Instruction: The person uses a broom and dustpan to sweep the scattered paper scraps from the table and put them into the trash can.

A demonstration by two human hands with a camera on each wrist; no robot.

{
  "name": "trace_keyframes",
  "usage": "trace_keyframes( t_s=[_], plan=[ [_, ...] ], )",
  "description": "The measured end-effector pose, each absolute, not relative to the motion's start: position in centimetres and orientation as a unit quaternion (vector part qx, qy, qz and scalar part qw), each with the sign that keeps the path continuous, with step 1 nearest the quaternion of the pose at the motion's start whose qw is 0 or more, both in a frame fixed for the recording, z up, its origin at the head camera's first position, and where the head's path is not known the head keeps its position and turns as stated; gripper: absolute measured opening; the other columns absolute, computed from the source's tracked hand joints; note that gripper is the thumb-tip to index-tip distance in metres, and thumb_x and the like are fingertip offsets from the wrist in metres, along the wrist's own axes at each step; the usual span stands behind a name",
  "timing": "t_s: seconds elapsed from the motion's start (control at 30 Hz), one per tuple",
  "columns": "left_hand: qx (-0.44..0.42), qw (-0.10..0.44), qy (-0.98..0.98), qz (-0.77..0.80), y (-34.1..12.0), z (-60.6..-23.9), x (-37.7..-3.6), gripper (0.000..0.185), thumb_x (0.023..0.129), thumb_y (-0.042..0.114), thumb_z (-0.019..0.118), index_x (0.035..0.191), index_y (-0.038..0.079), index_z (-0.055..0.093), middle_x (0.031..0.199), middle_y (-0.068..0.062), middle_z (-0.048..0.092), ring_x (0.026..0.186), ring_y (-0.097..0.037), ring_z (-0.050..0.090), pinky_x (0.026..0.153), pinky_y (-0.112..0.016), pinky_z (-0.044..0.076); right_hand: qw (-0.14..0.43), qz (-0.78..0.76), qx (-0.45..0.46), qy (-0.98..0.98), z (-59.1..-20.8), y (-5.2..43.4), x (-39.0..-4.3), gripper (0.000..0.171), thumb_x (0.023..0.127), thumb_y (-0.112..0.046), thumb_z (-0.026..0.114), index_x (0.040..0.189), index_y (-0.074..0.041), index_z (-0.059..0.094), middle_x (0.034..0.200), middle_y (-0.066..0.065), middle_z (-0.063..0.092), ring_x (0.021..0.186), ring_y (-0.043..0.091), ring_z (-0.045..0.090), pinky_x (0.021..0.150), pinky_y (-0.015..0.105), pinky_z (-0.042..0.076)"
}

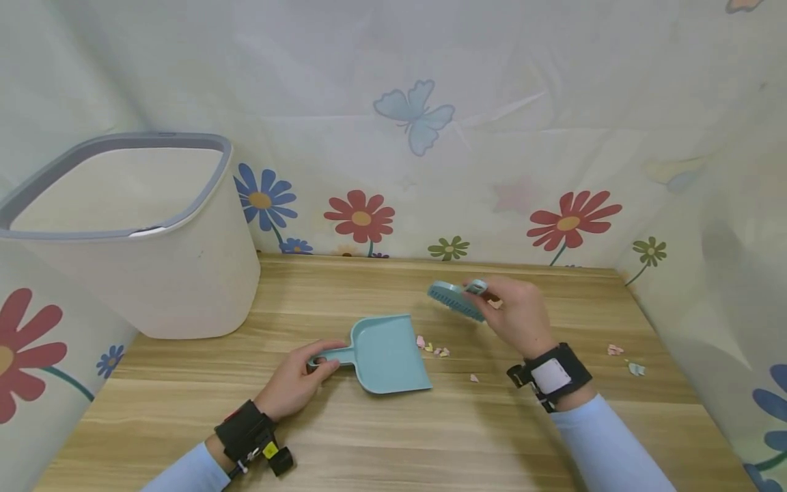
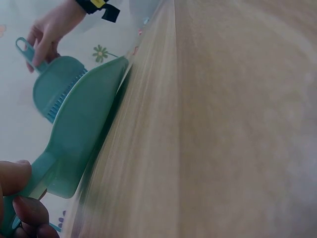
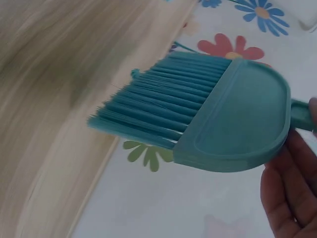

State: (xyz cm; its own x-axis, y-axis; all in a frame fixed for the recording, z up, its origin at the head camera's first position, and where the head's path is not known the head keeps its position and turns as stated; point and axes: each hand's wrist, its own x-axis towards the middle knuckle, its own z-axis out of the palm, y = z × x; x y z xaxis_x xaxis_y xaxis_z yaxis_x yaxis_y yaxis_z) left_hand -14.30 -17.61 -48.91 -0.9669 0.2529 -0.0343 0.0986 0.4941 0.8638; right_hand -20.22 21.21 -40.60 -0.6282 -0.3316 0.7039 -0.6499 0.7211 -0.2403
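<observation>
My left hand grips the handle of a light blue dustpan, whose open lip faces right, low over the wooden table. In the left wrist view the thumb and fingers wrap the dustpan's handle. My right hand pinches the handle of a matching small hand brush, held above the table to the right of the pan. Teal bristles show spread out in the right wrist view. Scraps of pink and yellow paper lie just off the dustpan's lip, and a single scrap sits nearer me.
A tall white bin with a grey rim stands at the back left of the table. More pink scraps and pale blue scraps lie near the right edge. A flower-printed curtain hangs behind the table.
</observation>
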Motion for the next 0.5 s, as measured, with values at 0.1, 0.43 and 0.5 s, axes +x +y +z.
trace_keyframes(
  t_s=[0.1, 0.43, 0.5],
  plan=[
    [0.103, 0.078, 0.861, 0.493, -17.6, -48.9, -14.3, 0.032, 0.103, 0.029, 0.066, 0.135, 0.029, 0.067, 0.088, -0.002, 0.062, 0.057, -0.008, 0.048, 0.051, -0.022, 0.041, 0.307, 0.226, 0.316, -0.869, -41.4, 21.5, -20.5, 0.026, 0.079, -0.010, 0.090, 0.104, -0.013, 0.081, 0.089, 0.000, 0.079, 0.070, 0.010, 0.070, 0.059, 0.031, 0.055],
    [0.098, 0.082, 0.860, 0.494, -17.6, -48.7, -14.2, 0.032, 0.103, 0.029, 0.066, 0.136, 0.030, 0.066, 0.085, -0.002, 0.062, 0.057, -0.008, 0.047, 0.051, -0.022, 0.040, 0.234, 0.207, 0.401, -0.861, -42.4, 22.0, -18.0, 0.037, 0.073, -0.003, 0.093, 0.107, -0.013, 0.082, 0.095, -0.001, 0.079, 0.082, 0.010, 0.073, 0.065, 0.028, 0.058],
    [0.099, 0.082, 0.860, 0.493, -17.6, -48.7, -14.2, 0.032, 0.103, 0.029, 0.066, 0.136, 0.030, 0.066, 0.085, -0.003, 0.062, 0.058, -0.009, 0.048, 0.051, -0.023, 0.041, 0.223, 0.214, 0.410, -0.858, -42.2, 22.1, -17.3, 0.036, 0.074, -0.003, 0.092, 0.107, -0.013, 0.082, 0.093, -0.004, 0.078, 0.077, 0.007, 0.068, 0.063, 0.023, 0.054]
  ],
)
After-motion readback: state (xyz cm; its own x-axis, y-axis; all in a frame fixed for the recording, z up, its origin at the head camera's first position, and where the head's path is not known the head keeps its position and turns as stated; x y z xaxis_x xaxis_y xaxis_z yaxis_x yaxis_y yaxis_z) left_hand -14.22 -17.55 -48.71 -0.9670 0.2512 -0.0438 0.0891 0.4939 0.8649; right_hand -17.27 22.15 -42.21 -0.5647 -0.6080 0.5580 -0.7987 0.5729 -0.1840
